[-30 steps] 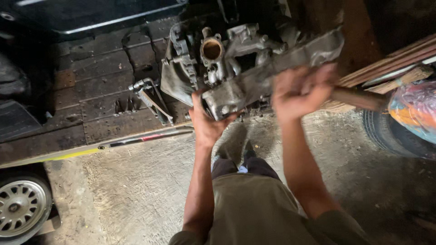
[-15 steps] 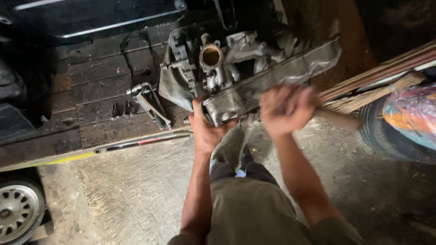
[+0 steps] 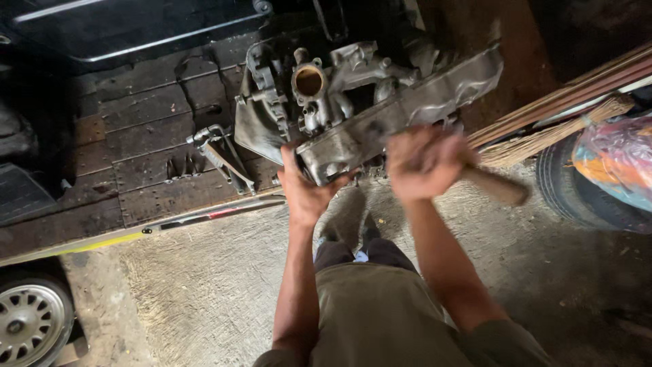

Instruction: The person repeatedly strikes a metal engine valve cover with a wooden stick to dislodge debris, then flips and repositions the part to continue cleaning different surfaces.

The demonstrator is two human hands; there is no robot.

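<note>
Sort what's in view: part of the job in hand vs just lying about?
In hand:
- grey metal engine casting, braced from below by the left hand
- wooden-handled tool, gripped by the right hand; its head is blurred

Lying about:
- metal bracket on the plank bed
- broom
- tyre
- colourful bag
- alloy wheel

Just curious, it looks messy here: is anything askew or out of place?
The greasy engine casting sits tilted, its corner propped by the left hand. The right hand, blurred, grips a wooden handle.
</note>
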